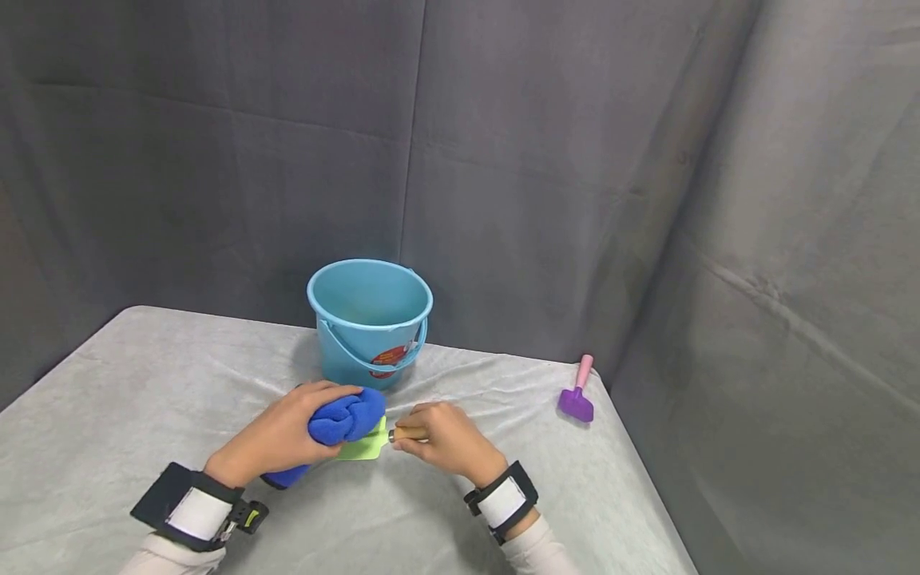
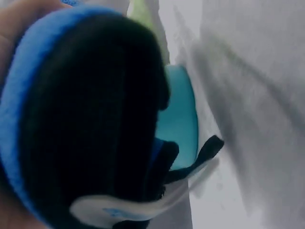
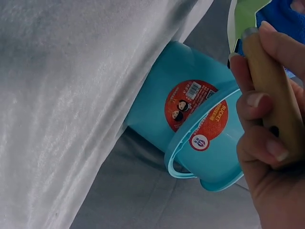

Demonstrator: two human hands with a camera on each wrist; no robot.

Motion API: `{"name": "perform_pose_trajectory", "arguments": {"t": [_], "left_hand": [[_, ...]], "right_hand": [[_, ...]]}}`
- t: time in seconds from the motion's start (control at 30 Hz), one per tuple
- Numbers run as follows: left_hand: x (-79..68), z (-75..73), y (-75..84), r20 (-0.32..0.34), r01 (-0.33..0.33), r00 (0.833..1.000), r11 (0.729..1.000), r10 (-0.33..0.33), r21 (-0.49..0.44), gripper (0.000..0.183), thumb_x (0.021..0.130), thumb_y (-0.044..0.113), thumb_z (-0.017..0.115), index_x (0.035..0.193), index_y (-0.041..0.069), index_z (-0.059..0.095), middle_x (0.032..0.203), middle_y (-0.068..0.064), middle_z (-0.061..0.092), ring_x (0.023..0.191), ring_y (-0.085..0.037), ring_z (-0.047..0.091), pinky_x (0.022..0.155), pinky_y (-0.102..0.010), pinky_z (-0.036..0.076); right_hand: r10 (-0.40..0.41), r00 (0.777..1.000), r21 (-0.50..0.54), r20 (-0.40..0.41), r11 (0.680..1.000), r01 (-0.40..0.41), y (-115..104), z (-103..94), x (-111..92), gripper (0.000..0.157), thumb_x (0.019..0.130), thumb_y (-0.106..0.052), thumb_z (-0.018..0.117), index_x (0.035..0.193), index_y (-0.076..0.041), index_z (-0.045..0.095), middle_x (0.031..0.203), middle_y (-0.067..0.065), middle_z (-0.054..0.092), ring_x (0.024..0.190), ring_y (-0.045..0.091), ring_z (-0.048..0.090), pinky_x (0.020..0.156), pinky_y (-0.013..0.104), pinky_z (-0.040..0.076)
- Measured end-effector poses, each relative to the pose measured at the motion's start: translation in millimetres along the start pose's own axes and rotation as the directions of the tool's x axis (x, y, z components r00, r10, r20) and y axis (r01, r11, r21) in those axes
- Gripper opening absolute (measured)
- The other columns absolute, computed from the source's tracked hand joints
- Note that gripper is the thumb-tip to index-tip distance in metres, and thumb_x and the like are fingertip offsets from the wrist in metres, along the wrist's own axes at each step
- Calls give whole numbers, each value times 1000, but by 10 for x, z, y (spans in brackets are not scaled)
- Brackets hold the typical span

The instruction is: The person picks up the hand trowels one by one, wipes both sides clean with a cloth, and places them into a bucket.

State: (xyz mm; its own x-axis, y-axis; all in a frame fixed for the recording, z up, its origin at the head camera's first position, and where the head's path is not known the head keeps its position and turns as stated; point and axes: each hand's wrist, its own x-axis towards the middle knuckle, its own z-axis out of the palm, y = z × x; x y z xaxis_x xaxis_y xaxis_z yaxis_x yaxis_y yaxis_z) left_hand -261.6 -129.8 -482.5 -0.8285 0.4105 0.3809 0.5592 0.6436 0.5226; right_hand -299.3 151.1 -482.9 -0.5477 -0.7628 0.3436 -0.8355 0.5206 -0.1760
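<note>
My left hand point(image 1: 291, 427) grips a bunched blue fleecy cloth point(image 1: 345, 415) with black trim, whose dark side and a pale strap fill much of the left wrist view. My right hand point(image 1: 449, 438) holds a small hand shovel by its wooden handle point(image 3: 274, 90). The shovel's light green blade point(image 1: 366, 447) points left, and the cloth overlaps it in the head view, hiding part of it. Blue cloth also hangs below the left hand. Just behind both hands stands a light blue bucket point(image 1: 362, 351), upright, with its handle hanging down at the front.
A small shovel with a purple blade point(image 1: 576, 406) and pink handle lies near the right edge of the table. Pale grey cloth point(image 1: 108, 431) covers the table. Dark grey curtains point(image 1: 539, 176) rise behind it and along the right side.
</note>
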Motion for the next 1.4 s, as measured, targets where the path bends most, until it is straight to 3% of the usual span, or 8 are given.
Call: {"name": "perform_pose_trajectory", "arguments": {"t": [0.17, 0.37, 0.57, 0.8, 1.1, 1.23, 1.4], "left_hand": [[11, 129, 70, 2, -61, 998, 998, 61, 34, 75, 75, 29, 88, 143, 23, 59, 133, -6, 62, 117, -29, 61, 91, -52, 53], [26, 293, 154, -27, -150, 988, 985, 152, 84, 77, 73, 35, 89, 143, 25, 60, 141, -7, 59, 129, -27, 55, 100, -60, 44], [20, 400, 201, -9, -172, 985, 979, 174, 109, 76, 77, 33, 88, 146, 28, 57, 145, -4, 58, 135, -28, 52, 100, -67, 42], [29, 380, 219, 5, -197, 980, 969, 199, 150, 68, 78, 21, 85, 141, 20, 61, 134, -3, 65, 124, -26, 60, 93, -58, 50], [43, 357, 225, 43, -175, 984, 972, 170, 154, 63, 79, 18, 83, 139, 15, 63, 128, -8, 66, 117, -29, 63, 91, -56, 52], [38, 364, 224, 46, -164, 986, 970, 159, 177, 60, 81, 22, 83, 138, 16, 64, 128, -8, 66, 116, -30, 64, 90, -57, 53], [25, 359, 216, 56, -131, 991, 973, 122, 189, 60, 80, 23, 85, 136, 18, 65, 129, -10, 65, 118, -32, 63, 90, -60, 52]], "right_hand": [[-12, 999, -10, -30, 1000, 12, -30, 15, 7, 20, 90, -28, 78, 108, -21, 81, 93, -11, 74, 80, -4, 62, 68, 13, 47], [-6, 998, -43, -59, 999, 3, -66, 9, -6, 9, 91, -23, 77, 99, -21, 80, 90, -11, 72, 83, 0, 66, 69, 17, 50], [-29, 997, -52, -75, 998, 25, -63, 9, -18, 11, 93, -22, 76, 102, -21, 81, 93, -10, 73, 85, 2, 68, 71, 17, 51], [-33, 997, -19, -74, 999, 31, -43, 25, -18, 12, 93, -24, 75, 103, -21, 80, 90, -11, 72, 83, 1, 67, 69, 16, 49], [-39, 996, 0, -79, 999, 39, -2, 39, -5, 6, 94, -26, 74, 92, -22, 78, 77, -13, 62, 69, -4, 53, 60, 13, 38], [-24, 997, 5, -73, 1000, 24, 15, 35, -11, 4, 93, -25, 75, 92, -21, 77, 79, -12, 65, 72, -3, 56, 62, 14, 41], [-14, 998, -11, -64, 1000, 13, 28, 4, -14, 13, 93, -27, 75, 104, -21, 80, 89, -10, 73, 80, -1, 64, 66, 16, 47]]}}
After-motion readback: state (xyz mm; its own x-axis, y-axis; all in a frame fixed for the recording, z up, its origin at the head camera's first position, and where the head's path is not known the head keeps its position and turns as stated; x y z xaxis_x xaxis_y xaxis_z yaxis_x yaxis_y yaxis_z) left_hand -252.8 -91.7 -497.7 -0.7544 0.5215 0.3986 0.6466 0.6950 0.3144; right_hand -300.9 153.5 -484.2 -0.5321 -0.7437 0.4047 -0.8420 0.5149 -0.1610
